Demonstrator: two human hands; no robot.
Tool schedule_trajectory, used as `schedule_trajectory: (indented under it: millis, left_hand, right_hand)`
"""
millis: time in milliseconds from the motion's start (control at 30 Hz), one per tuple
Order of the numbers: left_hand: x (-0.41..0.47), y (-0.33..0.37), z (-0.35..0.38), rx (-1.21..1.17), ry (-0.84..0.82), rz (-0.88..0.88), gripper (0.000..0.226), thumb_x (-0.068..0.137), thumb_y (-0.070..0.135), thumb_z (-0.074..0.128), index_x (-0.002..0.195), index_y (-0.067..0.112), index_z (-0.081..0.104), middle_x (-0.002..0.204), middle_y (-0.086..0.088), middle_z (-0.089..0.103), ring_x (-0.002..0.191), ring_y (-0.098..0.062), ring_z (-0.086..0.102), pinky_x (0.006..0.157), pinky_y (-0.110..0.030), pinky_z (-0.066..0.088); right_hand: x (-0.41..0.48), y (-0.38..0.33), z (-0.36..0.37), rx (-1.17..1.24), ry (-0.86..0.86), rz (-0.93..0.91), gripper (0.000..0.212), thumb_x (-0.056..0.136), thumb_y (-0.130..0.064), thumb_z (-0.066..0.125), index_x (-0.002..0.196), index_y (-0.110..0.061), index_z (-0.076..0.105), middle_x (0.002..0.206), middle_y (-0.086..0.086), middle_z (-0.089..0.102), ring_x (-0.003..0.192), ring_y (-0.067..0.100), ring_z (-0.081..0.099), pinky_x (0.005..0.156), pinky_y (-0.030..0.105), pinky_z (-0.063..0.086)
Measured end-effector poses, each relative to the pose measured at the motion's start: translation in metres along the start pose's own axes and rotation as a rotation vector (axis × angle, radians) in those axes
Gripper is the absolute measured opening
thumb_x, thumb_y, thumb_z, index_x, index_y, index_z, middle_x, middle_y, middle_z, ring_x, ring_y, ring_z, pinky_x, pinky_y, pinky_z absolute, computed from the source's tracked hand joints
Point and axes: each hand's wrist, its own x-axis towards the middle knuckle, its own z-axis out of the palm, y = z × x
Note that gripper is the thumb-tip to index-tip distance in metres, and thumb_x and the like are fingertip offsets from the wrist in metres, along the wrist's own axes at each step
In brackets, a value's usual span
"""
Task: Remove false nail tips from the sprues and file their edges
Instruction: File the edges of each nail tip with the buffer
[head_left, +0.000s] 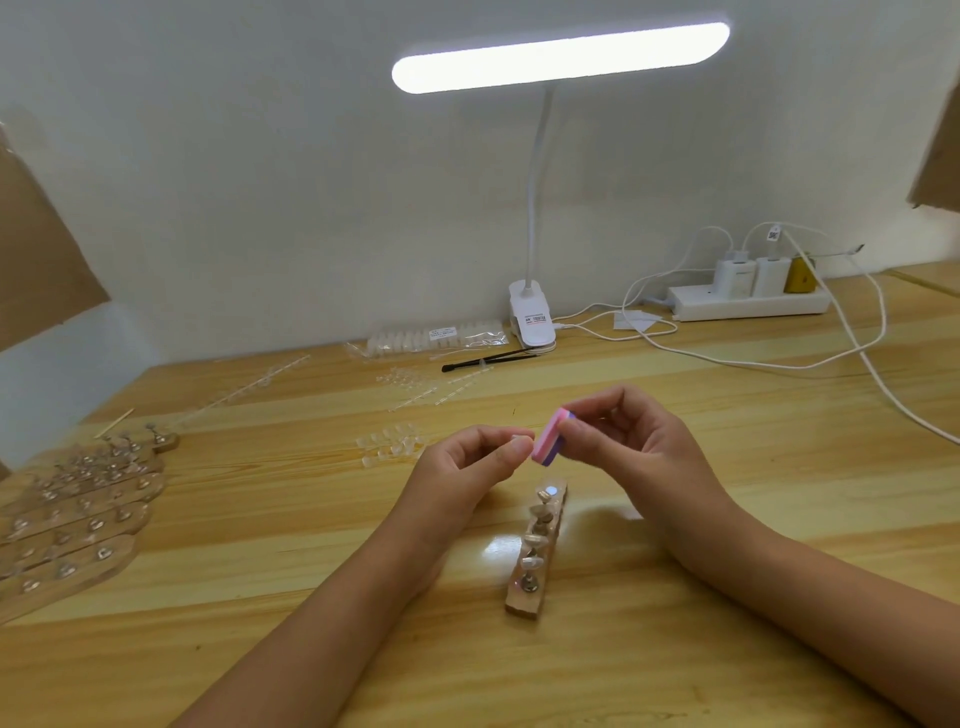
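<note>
My left hand (475, 457) pinches a small clear nail tip (521, 441) between thumb and forefinger, just above the table. My right hand (631, 441) holds a pink and purple buffer block (551, 435) by its top end, and the block's face lies against the nail tip. Below the hands a wooden holder strip (535, 556) carries several nail tips on small stands. Loose clear nail tips (389, 444) lie in a cluster left of my left hand. Clear sprues (426, 387) lie farther back on the table.
Several wooden holder strips (78, 514) with stands are fanned out at the left edge. A bag of nail tips (431, 338), a black brush (488, 360) and a clip lamp (532, 317) sit at the back. A power strip (748, 301) with chargers and white cables lies at the right back.
</note>
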Motion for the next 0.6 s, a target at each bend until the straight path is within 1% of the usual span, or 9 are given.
schedule_trajectory:
  millis: [33, 133, 200, 300, 367, 433, 500, 600]
  left_hand:
    - [-0.0001, -0.0004, -0.0002, -0.001, -0.007, 0.004, 0.034, 0.076, 0.044, 0.074, 0.103, 0.023, 0.077, 0.107, -0.001, 0.075, 0.106, -0.009, 0.066, 0.102, -0.035, 0.046]
    - [-0.0002, -0.0011, -0.0002, -0.013, -0.012, 0.012, 0.041, 0.072, 0.051, 0.074, 0.103, 0.024, 0.077, 0.109, -0.003, 0.075, 0.113, -0.018, 0.065, 0.107, -0.041, 0.045]
    - [0.0000, -0.0012, 0.0001, -0.014, -0.008, 0.020, 0.042, 0.071, 0.054, 0.073, 0.101, 0.026, 0.077, 0.109, -0.002, 0.075, 0.113, -0.018, 0.065, 0.109, -0.042, 0.044]
    - [0.0002, -0.0021, 0.0003, -0.030, -0.002, 0.022, 0.041, 0.072, 0.053, 0.074, 0.102, 0.025, 0.077, 0.109, -0.004, 0.075, 0.112, -0.021, 0.066, 0.109, -0.048, 0.043]
    - [0.0002, -0.0013, 0.0004, -0.040, 0.009, 0.019, 0.041, 0.073, 0.053, 0.075, 0.104, 0.026, 0.076, 0.110, -0.004, 0.074, 0.112, -0.022, 0.066, 0.109, -0.049, 0.043]
    - [0.0000, 0.0000, 0.0001, -0.050, 0.001, 0.013, 0.041, 0.074, 0.050, 0.076, 0.107, 0.027, 0.075, 0.112, -0.004, 0.074, 0.114, -0.021, 0.066, 0.110, -0.049, 0.043]
    - [-0.0005, 0.0013, -0.0003, -0.064, -0.026, 0.003, 0.041, 0.075, 0.047, 0.076, 0.110, 0.028, 0.075, 0.114, -0.003, 0.074, 0.115, -0.020, 0.065, 0.109, -0.046, 0.043]
    - [-0.0008, 0.0016, -0.0009, -0.091, -0.028, 0.000, 0.041, 0.071, 0.047, 0.078, 0.111, 0.035, 0.073, 0.113, -0.004, 0.074, 0.111, -0.020, 0.067, 0.104, -0.041, 0.047]
  right_hand:
    - [0.0002, 0.0001, -0.0001, 0.005, -0.015, 0.008, 0.029, 0.079, -0.022, 0.072, 0.101, -0.005, 0.063, 0.096, 0.009, 0.075, 0.094, 0.021, 0.072, 0.081, 0.025, 0.056]
    - [0.0003, 0.0007, 0.0008, -0.005, -0.046, 0.018, 0.029, 0.079, -0.020, 0.072, 0.101, -0.004, 0.063, 0.096, 0.011, 0.075, 0.093, 0.022, 0.072, 0.081, 0.026, 0.057]
    - [0.0002, 0.0008, 0.0007, -0.012, -0.039, 0.004, 0.028, 0.079, -0.019, 0.072, 0.101, -0.004, 0.063, 0.096, 0.010, 0.075, 0.093, 0.022, 0.072, 0.081, 0.027, 0.057]
    - [-0.0004, 0.0004, 0.0023, -0.022, -0.110, 0.031, 0.026, 0.079, -0.019, 0.071, 0.099, -0.004, 0.063, 0.095, 0.008, 0.075, 0.092, 0.023, 0.072, 0.081, 0.029, 0.058]
    - [-0.0004, 0.0005, 0.0024, -0.025, -0.082, 0.024, 0.026, 0.079, -0.020, 0.072, 0.099, -0.006, 0.064, 0.096, 0.010, 0.074, 0.092, 0.023, 0.072, 0.084, 0.032, 0.058]
    - [0.0003, 0.0003, 0.0018, -0.026, -0.058, 0.019, 0.026, 0.080, -0.020, 0.071, 0.101, -0.005, 0.064, 0.096, 0.011, 0.074, 0.093, 0.024, 0.072, 0.086, 0.033, 0.058]
    - [0.0004, 0.0000, 0.0025, -0.025, -0.076, 0.033, 0.028, 0.080, -0.019, 0.071, 0.102, -0.003, 0.064, 0.096, 0.010, 0.075, 0.093, 0.023, 0.072, 0.085, 0.032, 0.058]
    - [0.0002, 0.0000, 0.0035, -0.017, -0.078, 0.050, 0.028, 0.080, -0.017, 0.071, 0.102, -0.001, 0.063, 0.096, 0.014, 0.074, 0.093, 0.025, 0.072, 0.086, 0.034, 0.058]
